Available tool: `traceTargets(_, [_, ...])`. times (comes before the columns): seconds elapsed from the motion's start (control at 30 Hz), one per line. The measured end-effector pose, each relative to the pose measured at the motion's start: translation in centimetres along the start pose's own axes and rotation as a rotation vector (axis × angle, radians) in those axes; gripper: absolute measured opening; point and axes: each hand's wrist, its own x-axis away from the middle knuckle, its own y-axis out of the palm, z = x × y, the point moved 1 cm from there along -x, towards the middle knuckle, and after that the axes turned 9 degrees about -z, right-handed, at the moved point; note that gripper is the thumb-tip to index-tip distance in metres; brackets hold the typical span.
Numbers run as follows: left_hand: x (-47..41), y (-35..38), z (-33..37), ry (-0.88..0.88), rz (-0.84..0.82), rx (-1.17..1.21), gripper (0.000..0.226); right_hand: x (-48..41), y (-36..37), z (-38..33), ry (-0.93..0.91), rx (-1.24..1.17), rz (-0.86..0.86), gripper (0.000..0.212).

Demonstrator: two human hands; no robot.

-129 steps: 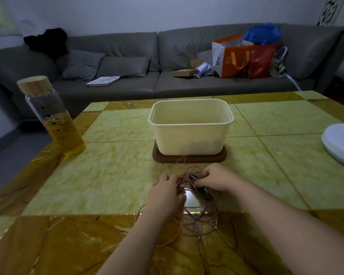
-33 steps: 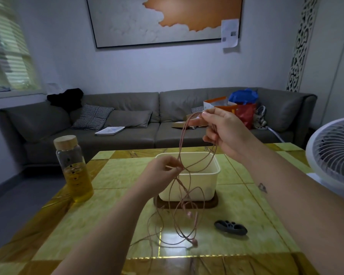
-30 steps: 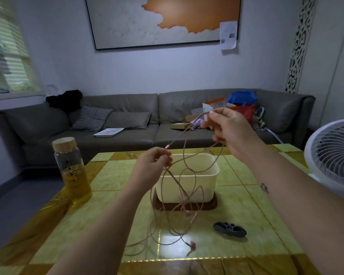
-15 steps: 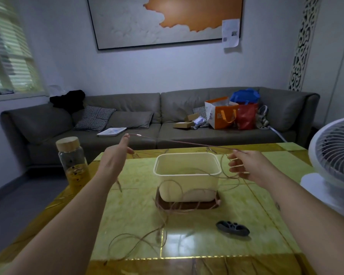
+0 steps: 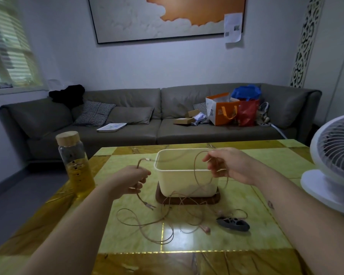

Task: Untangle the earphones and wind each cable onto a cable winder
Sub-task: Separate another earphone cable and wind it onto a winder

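A thin pink earphone cable [image 5: 147, 223] lies in loose loops on the yellow-green table, with pink earbuds [image 5: 206, 229] near its middle. My left hand [image 5: 130, 180] grips a stretch of it left of the cream tub, and a loop rises above my fist. My right hand [image 5: 231, 165] pinches another stretch over the tub's right side, fingers curled round the strand. A dark oval cable winder [image 5: 232, 223] lies on the table to the right of the loops, with a cable strand lying across it.
A cream plastic tub [image 5: 187, 182] stands on a brown lid at mid-table. A glass bottle [image 5: 75, 165] with amber liquid stands at the left. A white fan [image 5: 334, 165] stands at the right edge. A grey sofa with bags lies beyond.
My hands came down and closer together from a wide stretch. The taut strand between them has gone slack, and more cable now lies looped on the table.
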Motion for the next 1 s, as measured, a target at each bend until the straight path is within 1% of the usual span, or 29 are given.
traceTargets(0.07, [-0.2,0.1,-0.4,0.005,0.053,-0.081,0.026,0.2,0.7,-0.9,-0.046,0.046,-0.070,0.033])
traceTargets(0.13, [-0.2,0.0,-0.7,-0.002,0.078,-0.108,0.029,0.3,1.3,-1.7,-0.051,0.083,-0.111,0.036])
traceTargets(0.17, [-0.1,-0.1,-0.8,0.000,0.087,-0.110,0.031,0.4,1.6,-2.1,-0.045,0.144,-0.115,0.037])
traceTargets(0.27, [0.3,-0.3,-0.8,0.062,0.148,-0.045,0.028,0.3,2.2,-3.1,-0.074,0.470,-0.044,0.035])
traceTargets(0.3, [0.5,-0.3,-0.6,0.086,0.170,-0.008,0.027,0.3,2.4,-3.4,-0.104,0.534,-0.009,0.034])
traceTargets(0.37, [0.9,-0.5,-0.3,0.120,0.173,0.028,0.025,0.3,2.8,-4.2,-0.151,0.502,0.028,0.033])
traceTargets(0.43, [1.5,-0.4,0.3,0.153,0.116,-0.036,0.027,0.5,3.3,-4.9,-0.180,0.437,0.002,0.033])
traceTargets(0.53, [3.0,0.0,1.5,0.258,-0.048,-0.116,0.036,0.3,4.6,-5.6,-0.228,0.524,-0.054,0.033])
traceTargets(0.6, [4.2,0.6,2.3,0.359,-0.197,-0.087,0.047,0.2,5.7,-5.8,-0.265,0.543,-0.087,0.033])
traceTargets(0.67, [5.1,1.4,3.1,0.447,-0.295,-0.016,0.051,0.1,6.7,-6.2,-0.319,0.556,-0.079,0.033])
traceTargets(0.73, [5.4,2.6,3.4,0.499,-0.318,0.026,0.049,0.0,7.4,-6.5,-0.381,0.566,-0.058,0.032])
traceTargets(0.8, [5.0,4.3,3.4,0.499,-0.300,0.020,0.045,0.0,7.8,-6.8,-0.420,0.564,-0.071,0.029])
traceTargets(0.87, [4.4,5.7,3.0,0.494,-0.292,0.016,0.034,0.3,8.1,-7.0,-0.444,0.569,-0.102,0.024])
traceTargets(0.93, [3.9,6.6,2.6,0.498,-0.301,0.002,0.017,0.6,8.0,-7.0,-0.464,0.571,-0.113,0.021])
traceTargets(0.97, [3.7,6.6,2.4,0.499,-0.294,0.004,0.014,0.7,7.9,-6.9,-0.475,0.563,-0.103,0.020])
traceTargets(1.0, [3.4,6.6,2.3,0.504,-0.271,0.021,0.015,0.7,7.5,-6.7,-0.485,0.542,-0.083,0.019])
